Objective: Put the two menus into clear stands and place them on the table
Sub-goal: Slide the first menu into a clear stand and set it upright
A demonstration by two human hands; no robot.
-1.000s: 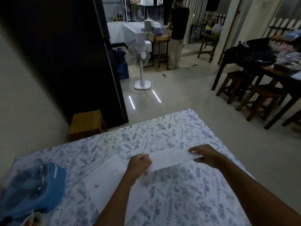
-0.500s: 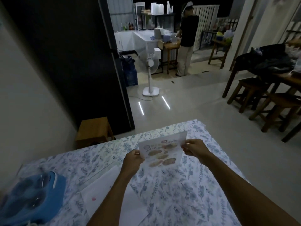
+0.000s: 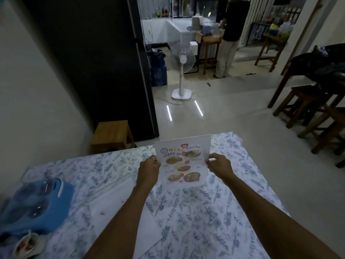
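Left hand and right hand pinch the menu by its side edges, upright above the floral tablecloth, open floor beyond

Menu now raised upright off the table, printed face toward the camera, left hand and right hand lifted with it

Single head view only, worn on the person's head, wide-angle with bent edges, looking forward and down. Close below the camera is the table with its flowered cloth; the near edge is cut off by the frame bottom, the far edge runs across mid-frame. Both forearms reach in from the bottom edge toward that far edge. Past it the view faces across the tiled floor to a standing fan and, well beyond, a counter. No second view to share anything with.
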